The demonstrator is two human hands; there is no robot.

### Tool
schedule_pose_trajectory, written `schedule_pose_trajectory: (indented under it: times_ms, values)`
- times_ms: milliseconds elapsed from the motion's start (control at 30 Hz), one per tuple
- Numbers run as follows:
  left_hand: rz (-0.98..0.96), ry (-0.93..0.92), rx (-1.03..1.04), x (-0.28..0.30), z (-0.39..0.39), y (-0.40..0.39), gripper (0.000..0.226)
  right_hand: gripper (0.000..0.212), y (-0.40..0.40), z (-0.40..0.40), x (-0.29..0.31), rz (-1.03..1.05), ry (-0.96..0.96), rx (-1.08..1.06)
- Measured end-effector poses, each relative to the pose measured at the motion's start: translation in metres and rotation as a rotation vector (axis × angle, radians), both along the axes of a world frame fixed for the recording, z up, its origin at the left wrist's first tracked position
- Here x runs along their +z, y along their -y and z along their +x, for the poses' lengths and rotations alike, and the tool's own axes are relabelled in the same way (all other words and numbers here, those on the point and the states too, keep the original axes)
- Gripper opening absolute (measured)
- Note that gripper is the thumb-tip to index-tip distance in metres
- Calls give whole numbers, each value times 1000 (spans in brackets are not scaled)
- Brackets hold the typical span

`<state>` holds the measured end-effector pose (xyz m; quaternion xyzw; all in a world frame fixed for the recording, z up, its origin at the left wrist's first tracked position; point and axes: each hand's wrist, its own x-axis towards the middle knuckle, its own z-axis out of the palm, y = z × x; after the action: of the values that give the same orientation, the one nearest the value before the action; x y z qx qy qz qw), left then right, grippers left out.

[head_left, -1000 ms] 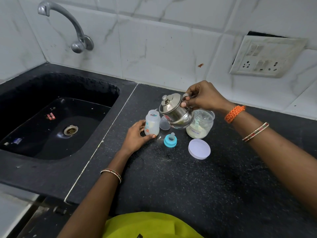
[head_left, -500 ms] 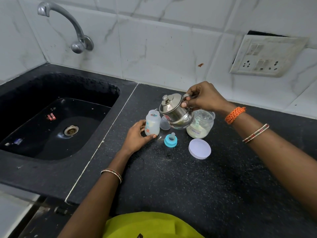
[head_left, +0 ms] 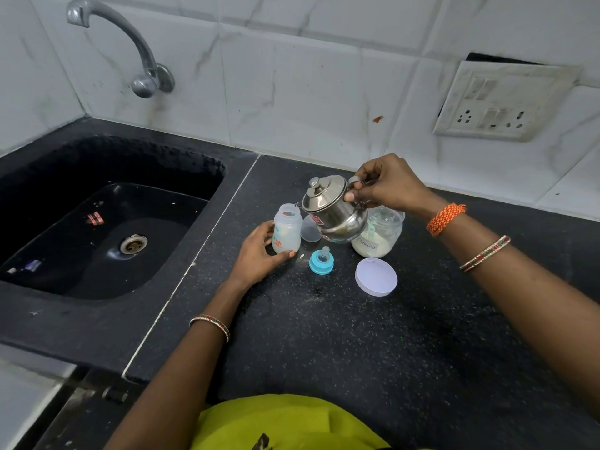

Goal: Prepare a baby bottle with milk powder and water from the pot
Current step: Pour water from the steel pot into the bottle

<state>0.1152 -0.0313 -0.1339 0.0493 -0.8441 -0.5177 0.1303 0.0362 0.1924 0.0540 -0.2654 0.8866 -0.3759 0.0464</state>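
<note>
Right of centre in the frame, my right hand [head_left: 386, 186] grips the handle of the small steel pot [head_left: 334, 209], its lid on, and holds it off the surface, tilted left so the spout sits at the open mouth of the baby bottle [head_left: 286, 233]. Whether water is running out I cannot tell. My left hand [head_left: 256, 254] is wrapped around the lower part of the bottle, thumb in front and fingers behind, and the bottle stands upright on the black speckled surface [head_left: 373, 345] with a pale fill low inside it.

Just right of the bottle, partly behind the pot, lies a clear dome cap [head_left: 309, 228]. Below the pot stands the blue ring with its teat [head_left: 321, 261], teat up. Behind and right of the pot is the open glass jar of milk powder [head_left: 378, 235] with a handwritten label, and its white lid [head_left: 376, 277] lies flat lower right of it, apart from the jar.

At the left of the frame is the black sink [head_left: 107, 235], with a metal tap [head_left: 130, 47] on the marble wall above. A switch plate [head_left: 500, 102] sits at upper right.
</note>
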Motion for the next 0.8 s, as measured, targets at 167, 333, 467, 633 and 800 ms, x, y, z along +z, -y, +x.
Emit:
schedule_pose_trajectory:
  times_ms: [167, 333, 467, 633, 800]
  values:
    - [-18, -9, 10, -1, 0, 0, 68, 18, 0, 0, 2, 26, -50, 12]
    - [-25, 1, 13, -1, 0, 0, 69, 21, 3, 0, 7, 55, -116, 20]
    - [-23, 0, 3, 1, 1, 0, 69, 19, 6, 1, 8, 72, -154, 29]
    - [-15, 3, -2, 3, 2, 0, 67, 25, 7, 1, 9, 56, -144, 33]
    - [-6, -2, 2, 1, 2, 0, 66, 19, 4, 2, 3, -31, -41, -6]
